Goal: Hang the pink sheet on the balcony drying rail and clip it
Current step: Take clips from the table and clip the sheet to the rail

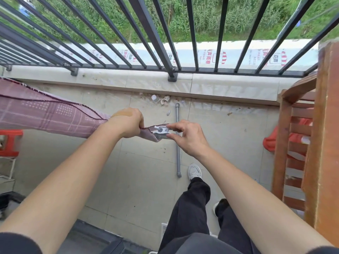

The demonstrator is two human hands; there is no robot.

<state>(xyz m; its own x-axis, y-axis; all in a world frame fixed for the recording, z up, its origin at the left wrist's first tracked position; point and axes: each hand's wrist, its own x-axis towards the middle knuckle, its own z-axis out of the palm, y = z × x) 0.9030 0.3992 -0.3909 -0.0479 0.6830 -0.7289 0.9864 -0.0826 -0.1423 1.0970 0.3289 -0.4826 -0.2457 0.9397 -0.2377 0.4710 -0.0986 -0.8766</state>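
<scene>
Pink sheet (45, 114) end gripped in left hand (128, 123), fingers curled. Grey clip (161, 132) pinched at sheet tip by right hand (187, 137) fingers (177, 126).

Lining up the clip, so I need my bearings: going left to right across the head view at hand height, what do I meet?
The pink sheet → left hand gripping its edge → clip → right hand pinching the clip → wooden rack.

Centre frame: left hand (128, 123) grips the pink sheet (45, 112), which runs off toward 9 o'clock. right hand (185, 136) pinches a grey clip (161, 132) on the sheet's edge. Grey pipe (177, 153) lies on the floor below, wooden frame (283, 143) at 3 o'clock.
</scene>
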